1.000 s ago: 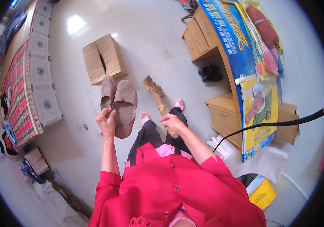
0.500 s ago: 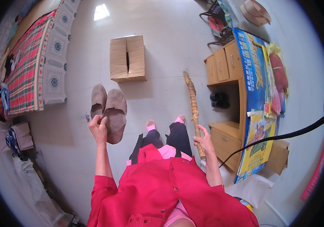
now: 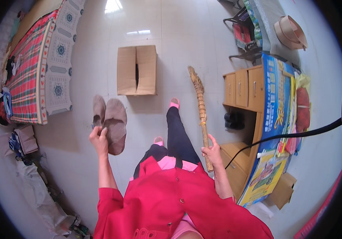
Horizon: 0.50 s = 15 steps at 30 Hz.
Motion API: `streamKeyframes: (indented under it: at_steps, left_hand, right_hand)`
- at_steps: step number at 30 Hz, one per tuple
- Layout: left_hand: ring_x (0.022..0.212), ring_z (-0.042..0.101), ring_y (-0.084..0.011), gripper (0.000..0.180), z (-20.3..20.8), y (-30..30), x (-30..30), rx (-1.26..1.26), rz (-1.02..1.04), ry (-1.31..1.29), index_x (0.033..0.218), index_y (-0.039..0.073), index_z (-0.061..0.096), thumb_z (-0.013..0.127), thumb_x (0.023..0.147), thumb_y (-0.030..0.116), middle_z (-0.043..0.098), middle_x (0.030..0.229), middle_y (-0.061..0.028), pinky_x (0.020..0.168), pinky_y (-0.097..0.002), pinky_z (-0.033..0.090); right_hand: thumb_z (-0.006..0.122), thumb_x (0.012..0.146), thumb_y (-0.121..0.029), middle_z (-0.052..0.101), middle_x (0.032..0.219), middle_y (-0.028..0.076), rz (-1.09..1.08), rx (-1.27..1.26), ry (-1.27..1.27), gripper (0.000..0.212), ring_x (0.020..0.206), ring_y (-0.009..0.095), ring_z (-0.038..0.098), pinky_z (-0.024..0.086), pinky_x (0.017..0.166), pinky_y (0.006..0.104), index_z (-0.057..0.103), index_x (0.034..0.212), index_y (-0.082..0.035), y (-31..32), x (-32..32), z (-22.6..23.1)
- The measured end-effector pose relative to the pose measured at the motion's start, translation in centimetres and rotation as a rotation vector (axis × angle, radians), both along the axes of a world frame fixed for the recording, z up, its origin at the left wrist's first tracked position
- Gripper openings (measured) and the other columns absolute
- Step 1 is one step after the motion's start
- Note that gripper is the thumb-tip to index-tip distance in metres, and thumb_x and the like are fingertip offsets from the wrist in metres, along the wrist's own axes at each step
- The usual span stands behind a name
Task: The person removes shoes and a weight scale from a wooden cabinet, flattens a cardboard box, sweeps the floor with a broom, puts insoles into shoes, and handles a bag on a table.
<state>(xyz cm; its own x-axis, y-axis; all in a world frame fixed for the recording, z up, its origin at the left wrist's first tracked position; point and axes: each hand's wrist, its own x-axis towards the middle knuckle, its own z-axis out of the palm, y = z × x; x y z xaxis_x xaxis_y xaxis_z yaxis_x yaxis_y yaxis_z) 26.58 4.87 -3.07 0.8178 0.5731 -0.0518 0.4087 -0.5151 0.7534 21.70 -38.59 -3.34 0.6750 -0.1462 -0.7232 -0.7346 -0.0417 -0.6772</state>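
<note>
A pair of grey-brown slip-on shoes (image 3: pixel 116 115) hangs in front of me on the left. My left hand (image 3: pixel 99 140) is closed on their edges, with the thumb at the openings. On the other side, my right hand (image 3: pixel 213 153) grips the lower part of a wooden stick (image 3: pixel 201 104). The stick points away from me; its far half looks ridged, and a yellow band goes round it below the ridges. Farther ahead on the floor stands a brown cardboard box (image 3: pixel 147 71), its top flaps leaving a dark slit between them.
To the left is a bed with a red plaid cover (image 3: pixel 29 87). A wooden desk (image 3: pixel 240 89) with drawers and dark shoes (image 3: pixel 234 120) inside stands right, a blue poster sheet on it. A black cable (image 3: pixel 282 139) crosses there. A pink bucket (image 3: pixel 290 32) is at the far right.
I have stepped forward, my right foot now ahead of the left. The box and desk show in changed places in the view. Both hands keep their hold on the shoes and the stick.
</note>
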Motion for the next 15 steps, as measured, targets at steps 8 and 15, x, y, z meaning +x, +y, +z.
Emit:
streamKeyframes:
  at_steps: [8, 15]
  left_hand:
    - [0.053, 0.04, -0.0113, 0.015, 4.2, -0.7, 5.1, 0.125, 0.17, -0.038, 0.063, -0.003, 0.05, 0.065, 0.066, -0.002, 0.046, 0.053, -0.0032, 0.052, -0.029, 0.037]
    - [0.051, 0.038, -0.0089, 0.014, 5.0, -1.4, 12.5, 0.088, 0.193, -0.116, 0.064, -0.002, 0.051, 0.065, 0.067, -0.004, 0.045, 0.053, -0.0011, 0.049, -0.0268, 0.034]
  right_hand:
    - [0.06, 0.07, 0.004, 0.055, 0.064, 0.005, 0.149, 0.029, -0.046, 0.069, 0.05, 0.012, 0.053, 0.043, 0.046, 0.026, 0.03, 0.132, -0.001, -2.9, 10.3, 1.4]
    - [0.059, 0.07, 0.004, 0.055, 0.064, 0.005, 0.108, 0.092, -0.127, 0.069, 0.049, 0.012, 0.052, 0.042, 0.044, 0.026, 0.03, 0.133, -0.002, -3.4, 18.6, 2.9]
